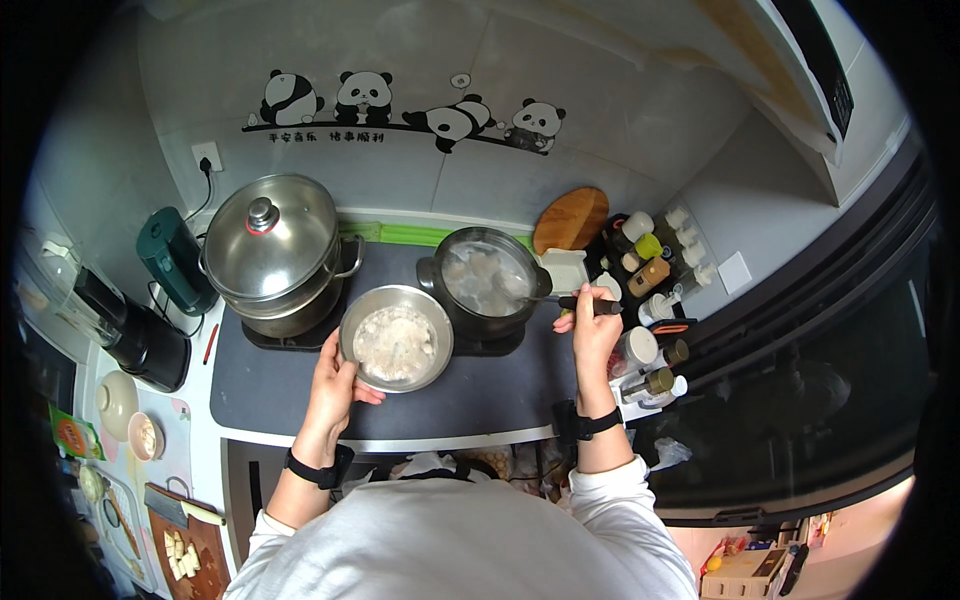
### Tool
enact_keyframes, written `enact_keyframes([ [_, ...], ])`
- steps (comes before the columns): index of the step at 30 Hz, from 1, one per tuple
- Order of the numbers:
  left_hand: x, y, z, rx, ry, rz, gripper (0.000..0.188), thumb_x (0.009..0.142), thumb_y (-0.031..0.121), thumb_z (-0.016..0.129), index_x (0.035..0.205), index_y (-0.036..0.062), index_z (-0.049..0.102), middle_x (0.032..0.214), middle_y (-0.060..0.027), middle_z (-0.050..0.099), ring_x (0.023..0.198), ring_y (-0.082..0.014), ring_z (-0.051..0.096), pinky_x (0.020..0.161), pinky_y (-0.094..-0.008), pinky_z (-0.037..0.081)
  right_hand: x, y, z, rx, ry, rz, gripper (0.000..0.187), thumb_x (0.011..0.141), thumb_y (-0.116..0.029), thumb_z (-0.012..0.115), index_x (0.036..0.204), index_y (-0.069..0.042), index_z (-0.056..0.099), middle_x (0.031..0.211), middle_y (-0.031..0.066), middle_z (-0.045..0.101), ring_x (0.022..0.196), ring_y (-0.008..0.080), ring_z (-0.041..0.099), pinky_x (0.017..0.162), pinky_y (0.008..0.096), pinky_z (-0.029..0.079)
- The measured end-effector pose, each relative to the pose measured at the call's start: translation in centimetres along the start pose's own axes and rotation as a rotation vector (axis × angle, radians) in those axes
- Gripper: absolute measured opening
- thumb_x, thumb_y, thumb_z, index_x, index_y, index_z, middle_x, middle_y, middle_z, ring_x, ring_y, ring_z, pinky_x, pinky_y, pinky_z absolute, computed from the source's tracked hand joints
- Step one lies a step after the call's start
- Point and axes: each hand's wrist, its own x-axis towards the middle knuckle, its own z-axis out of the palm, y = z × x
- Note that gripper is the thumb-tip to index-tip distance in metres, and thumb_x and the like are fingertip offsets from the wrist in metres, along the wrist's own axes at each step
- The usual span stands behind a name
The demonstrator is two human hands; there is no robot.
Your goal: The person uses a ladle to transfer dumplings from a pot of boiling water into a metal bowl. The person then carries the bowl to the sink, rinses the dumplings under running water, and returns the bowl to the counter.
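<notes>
My left hand (335, 385) grips the side of a round metal bowl (396, 296), its thumb near the rim and fingers below. Whitish, wet food pieces (395, 345) lie in the bowl. Just right of it and farther back, a dark pot (488, 326) holds cloudy liquid with pale chunks (478, 268) in it. My right hand (592, 335) is closed round the black handle of a cooking utensil (606, 307). Its metal shaft reaches left over the pot's rim; the liquid hides the head, so its kind cannot be made out.
A large lidded steamer pot (275, 255) stands at the back left, beside a green kettle (172, 255). Bottles and jars (640, 345) crowd the right side, near a round wooden board (572, 220). At the lower left, a cutting board (205, 535) carries a cleaver (168, 503) and pale cubes.
</notes>
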Motion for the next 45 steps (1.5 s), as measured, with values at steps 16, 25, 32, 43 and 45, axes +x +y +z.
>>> enact_keyframes([
  [16, -0.3, 0.5, 0.0, 0.015, 0.047, 0.029, 0.056, 0.093, -0.002, 0.032, 0.146, 0.0034, 0.015, 0.118, -0.0252, 0.055, 0.057, -0.0270, 0.067, 0.044, -0.0295, 0.058, 1.5, 1.7, 1.1, 0.042, -0.009, -0.011, 0.025, 0.098, -0.021, 0.054, 0.083, -0.001, 0.053, 0.057, 0.0062, 0.057, 0.043, 0.0136, 0.059, 0.039, 0.0240, 0.047],
  [25, -0.4, 0.6, -0.2, 0.000, 0.060, 0.025, 0.057, 0.092, -0.003, 0.032, 0.146, 0.0042, 0.015, 0.120, -0.0262, 0.054, 0.057, -0.0275, 0.067, 0.044, -0.0296, 0.058, 2.2, 2.5, 1.9, 0.096, -0.042, -0.015, 0.022, 0.098, -0.017, 0.054, 0.085, 0.000, 0.052, 0.064, 0.0072, 0.057, 0.046, 0.0144, 0.060, 0.042, 0.0246, 0.050],
  [32, -0.5, 0.6, -0.5, 0.006, 0.074, 0.031, 0.058, 0.092, -0.003, 0.031, 0.147, 0.0039, 0.013, 0.123, -0.0263, 0.053, 0.057, -0.0274, 0.066, 0.045, -0.0298, 0.058, 2.2, 3.4, 2.6, 0.141, -0.082, -0.051, 0.019, 0.097, -0.013, 0.054, 0.088, 0.004, 0.054, 0.063, 0.0080, 0.059, 0.049, 0.0144, 0.062, 0.046, 0.0246, 0.051],
  [43, -0.7, 0.4, -0.7, -0.009, 0.082, 0.041, 0.059, 0.091, -0.004, 0.030, 0.147, 0.0035, 0.012, 0.123, -0.0262, 0.053, 0.057, -0.0272, 0.066, 0.045, -0.0298, 0.058, 2.2, 4.9, 3.5, 0.191, -0.138, -0.063, 0.014, 0.096, -0.010, 0.054, 0.091, 0.003, 0.054, 0.069, 0.0079, 0.060, 0.052, 0.0135, 0.062, 0.048, 0.0242, 0.051],
  [45, -0.6, 0.4, -0.7, 0.004, 0.077, 0.038, 0.059, 0.091, -0.004, 0.030, 0.147, 0.0035, 0.013, 0.122, -0.0261, 0.053, 0.057, -0.0271, 0.066, 0.045, -0.0297, 0.058, 2.2, 4.9, 3.7, 0.211, -0.149, -0.064, 0.013, 0.096, -0.010, 0.054, 0.091, 0.003, 0.054, 0.071, 0.0076, 0.060, 0.053, 0.0130, 0.062, 0.049, 0.0242, 0.052],
])
